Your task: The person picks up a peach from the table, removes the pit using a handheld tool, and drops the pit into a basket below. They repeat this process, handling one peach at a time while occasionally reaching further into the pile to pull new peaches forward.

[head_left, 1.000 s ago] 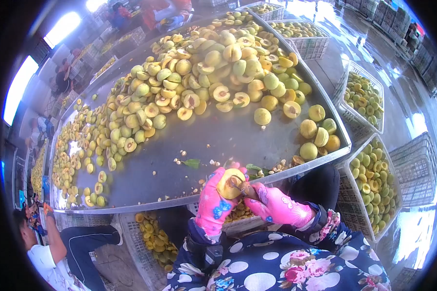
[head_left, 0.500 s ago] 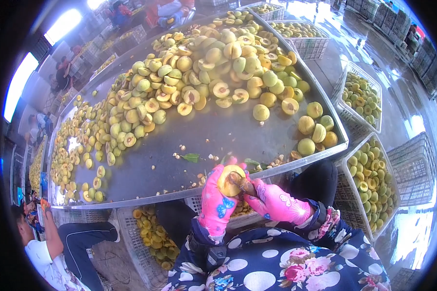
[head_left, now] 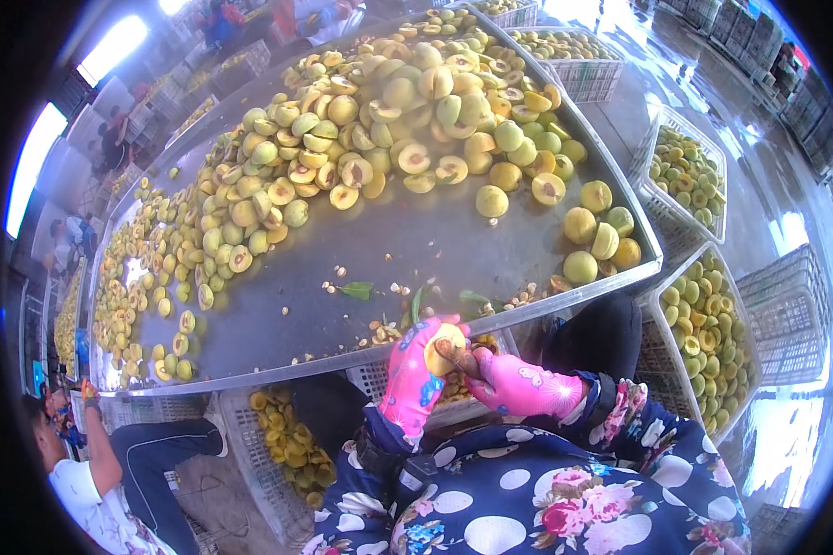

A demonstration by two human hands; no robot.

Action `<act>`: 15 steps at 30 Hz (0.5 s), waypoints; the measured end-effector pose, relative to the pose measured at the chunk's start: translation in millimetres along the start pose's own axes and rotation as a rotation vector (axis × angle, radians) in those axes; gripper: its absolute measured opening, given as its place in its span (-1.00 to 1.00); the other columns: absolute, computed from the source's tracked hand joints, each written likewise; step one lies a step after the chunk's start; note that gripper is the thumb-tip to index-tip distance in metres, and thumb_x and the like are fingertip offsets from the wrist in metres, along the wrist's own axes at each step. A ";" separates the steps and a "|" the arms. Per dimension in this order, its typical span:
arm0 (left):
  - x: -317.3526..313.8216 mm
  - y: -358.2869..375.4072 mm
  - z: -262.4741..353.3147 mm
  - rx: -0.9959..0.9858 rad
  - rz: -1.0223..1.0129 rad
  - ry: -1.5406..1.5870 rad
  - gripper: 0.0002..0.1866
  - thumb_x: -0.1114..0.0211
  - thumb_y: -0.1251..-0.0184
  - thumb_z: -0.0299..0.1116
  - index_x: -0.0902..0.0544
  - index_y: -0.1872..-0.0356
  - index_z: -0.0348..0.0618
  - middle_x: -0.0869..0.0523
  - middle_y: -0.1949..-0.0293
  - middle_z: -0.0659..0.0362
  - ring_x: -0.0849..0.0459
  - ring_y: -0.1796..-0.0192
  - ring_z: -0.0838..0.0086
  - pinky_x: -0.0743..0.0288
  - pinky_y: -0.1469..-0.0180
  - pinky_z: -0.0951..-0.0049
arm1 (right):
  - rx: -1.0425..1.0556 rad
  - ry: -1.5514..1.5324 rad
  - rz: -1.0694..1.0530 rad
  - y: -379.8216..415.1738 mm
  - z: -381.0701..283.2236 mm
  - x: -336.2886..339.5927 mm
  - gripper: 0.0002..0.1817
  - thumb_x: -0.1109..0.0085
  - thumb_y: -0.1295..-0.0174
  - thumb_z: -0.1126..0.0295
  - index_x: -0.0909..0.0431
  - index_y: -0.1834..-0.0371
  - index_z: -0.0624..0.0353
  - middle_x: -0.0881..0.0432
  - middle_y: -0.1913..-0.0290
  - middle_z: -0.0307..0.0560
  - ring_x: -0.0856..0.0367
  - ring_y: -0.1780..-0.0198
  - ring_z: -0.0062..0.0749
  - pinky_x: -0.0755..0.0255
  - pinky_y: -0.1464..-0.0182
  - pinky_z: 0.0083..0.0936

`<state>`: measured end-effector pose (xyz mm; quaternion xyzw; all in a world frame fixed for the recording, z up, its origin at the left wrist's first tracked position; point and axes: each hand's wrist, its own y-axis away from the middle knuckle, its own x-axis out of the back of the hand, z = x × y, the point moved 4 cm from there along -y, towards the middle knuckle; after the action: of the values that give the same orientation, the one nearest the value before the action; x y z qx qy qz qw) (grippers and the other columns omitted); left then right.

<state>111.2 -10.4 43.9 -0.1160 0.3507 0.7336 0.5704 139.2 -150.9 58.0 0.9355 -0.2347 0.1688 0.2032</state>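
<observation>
My left hand [head_left: 410,381], in a pink patterned glove, is closed around a halved yellow peach [head_left: 438,355] with its cut face showing. A small dark tool [head_left: 466,362] is gripped in my right hand [head_left: 532,387], gloved alike; its tip is at the pit hollow of the fruit. The tool's exact kind is hard to make out. Both hands are over the near edge of a metal table [head_left: 370,264], above a crate of peach pieces [head_left: 453,388]. Loose pits [head_left: 384,331] and green leaves [head_left: 355,290] lie just beyond my fingers.
A big heap of peach halves [head_left: 379,125] covers the table's far and left parts. Several whole peaches [head_left: 580,268] sit by the right rim. Crates of fruit stand right [head_left: 703,333] and below left [head_left: 292,449]. A seated person [head_left: 102,472] is at the left.
Both hands have moved slightly down and toward me with the peach half and the tool. The peach half is tilted differently, and the view has shifted a little.
</observation>
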 end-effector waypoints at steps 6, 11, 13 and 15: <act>-0.4 0.5 -4.7 -0.201 0.205 -0.022 -0.72 -0.13 -0.36 -0.27 -0.54 0.06 -0.25 -0.64 0.13 0.08 -0.63 0.21 0.46 -0.57 0.19 0.44 | 0.142 -0.063 0.091 -3.2 -8.2 1.8 -0.61 -0.02 -0.22 0.31 -0.30 0.03 0.42 -0.55 0.41 0.30 -0.58 0.28 0.18 -0.45 0.28 -0.15; 3.8 1.3 -8.4 -0.223 0.390 0.004 -0.84 -0.28 -0.25 -0.38 -0.62 0.22 -0.23 -0.68 0.25 0.15 -0.63 0.35 0.57 -0.58 0.34 0.54 | 0.047 0.071 0.055 -8.1 -2.4 -6.6 -0.60 -0.05 -0.17 0.34 -0.30 0.02 0.41 -0.56 0.40 0.31 -0.59 0.29 0.17 -0.46 0.27 -0.13; 3.6 1.8 -7.4 -0.250 0.420 -0.023 -0.85 -0.28 -0.24 -0.38 -0.63 0.23 -0.23 -0.68 0.29 0.16 -0.63 0.38 0.56 -0.59 0.36 0.53 | 0.113 0.085 0.087 -11.4 4.5 -11.1 -0.60 -0.07 -0.15 0.34 -0.31 0.03 0.41 -0.57 0.39 0.31 -0.59 0.29 0.16 -0.46 0.27 -0.13; 6.2 0.1 -6.9 -0.256 0.404 -0.050 -0.84 -0.28 -0.25 -0.38 -0.62 0.23 -0.23 -0.68 0.28 0.15 -0.63 0.37 0.56 -0.59 0.37 0.53 | 0.075 0.100 0.060 -10.2 -2.7 -8.2 -0.60 -0.07 -0.15 0.34 -0.31 0.05 0.42 -0.57 0.40 0.30 -0.59 0.30 0.15 -0.47 0.29 -0.15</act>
<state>107.5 -10.2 35.4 -0.0967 0.2565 0.8739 0.4014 137.0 -138.4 53.9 0.9254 -0.2456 0.2300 0.1745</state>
